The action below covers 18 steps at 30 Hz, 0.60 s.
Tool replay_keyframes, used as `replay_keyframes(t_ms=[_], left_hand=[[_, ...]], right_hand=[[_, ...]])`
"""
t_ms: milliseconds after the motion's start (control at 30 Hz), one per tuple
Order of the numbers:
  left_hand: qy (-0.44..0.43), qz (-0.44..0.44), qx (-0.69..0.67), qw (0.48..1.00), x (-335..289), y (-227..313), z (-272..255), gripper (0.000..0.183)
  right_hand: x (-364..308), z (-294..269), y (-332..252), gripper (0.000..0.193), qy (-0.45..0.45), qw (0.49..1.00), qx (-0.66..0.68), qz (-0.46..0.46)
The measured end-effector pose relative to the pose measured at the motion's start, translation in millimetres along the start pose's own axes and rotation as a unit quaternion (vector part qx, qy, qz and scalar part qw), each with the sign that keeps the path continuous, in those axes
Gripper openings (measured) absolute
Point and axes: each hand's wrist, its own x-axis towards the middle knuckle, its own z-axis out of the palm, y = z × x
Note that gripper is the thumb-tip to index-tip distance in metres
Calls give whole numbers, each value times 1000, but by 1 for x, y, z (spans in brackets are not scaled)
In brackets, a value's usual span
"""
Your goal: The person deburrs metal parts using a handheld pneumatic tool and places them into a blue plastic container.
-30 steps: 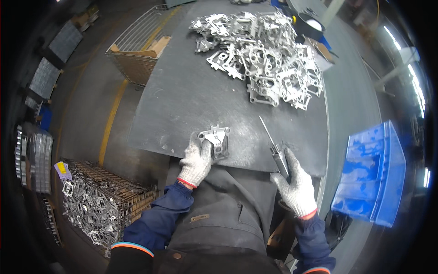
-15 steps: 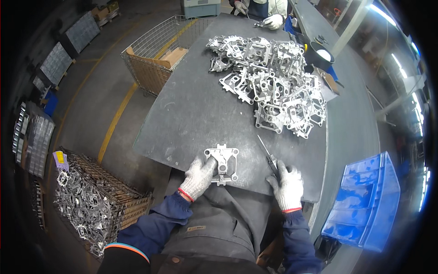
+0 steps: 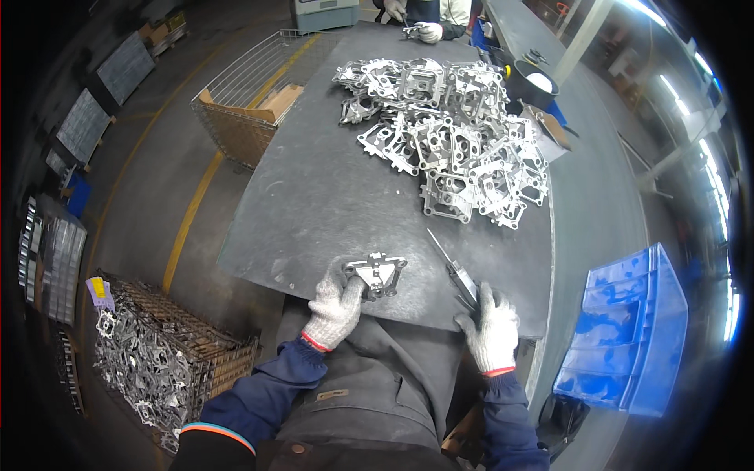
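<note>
My left hand [image 3: 334,311], in a white knit glove with a red cuff, grips the left side of a silver cast-metal bracket [image 3: 378,274]. The bracket is a small frame with round lugs at its corners, tilted at the table's near edge. My right hand [image 3: 494,328], gloved the same way, is closed round the rear end of a slim hand tool [image 3: 457,272] with a long thin pointed tip. Its tip points away and to the left over the table; the grip is partly hidden by my fingers. Farther off lies a heap of similar brackets [image 3: 448,153].
The dark table [image 3: 306,204] stretches ahead. Right of it are a blue plastic bin [image 3: 620,330] and a black bucket [image 3: 534,85]. Wire baskets stand left: one full of metal parts [image 3: 145,369], another holding cardboard [image 3: 236,125]. Across the table a gloved co-worker's hand [image 3: 428,32] handles a part.
The bracket has tipped from facing up to a slanted, foreshortened pose in my left hand. The tool remains in my right hand. The whole view has shifted slightly.
</note>
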Motion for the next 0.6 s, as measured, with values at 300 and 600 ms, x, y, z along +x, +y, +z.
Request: replay_keyframes(t_ms=[300, 600], left_hand=[[-161, -87, -86, 979, -13, 19, 14, 39], [-298, -78, 23, 951, -25, 25, 23, 54]], right_hand=[[-3, -32, -68, 60, -122, 911, 393, 14], [-23, -43, -48, 35, -270, 770, 552, 172]])
